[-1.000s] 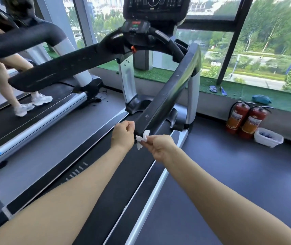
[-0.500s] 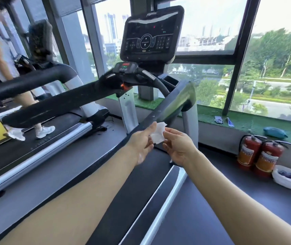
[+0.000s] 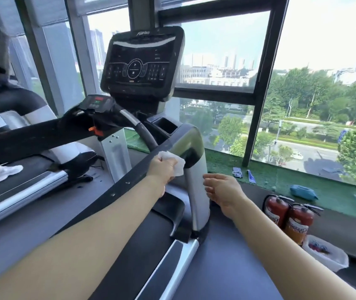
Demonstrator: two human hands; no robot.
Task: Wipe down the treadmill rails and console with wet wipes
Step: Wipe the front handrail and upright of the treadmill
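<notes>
Since the treadmill's right rail (image 3: 127, 182) slopes up toward the console (image 3: 140, 63) at 12 o'clock, the left hand (image 3: 161, 167) clutching the wet wipe (image 3: 176, 162) could slide off sideways; right hand (image 3: 222, 189), at 3 o'clock, hangs loosely curled and empty, so it steadies nothing.

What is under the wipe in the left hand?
The right rail of the treadmill; the left hand presses the wipe onto it. The rail surface beneath the wipe is covered.
</notes>
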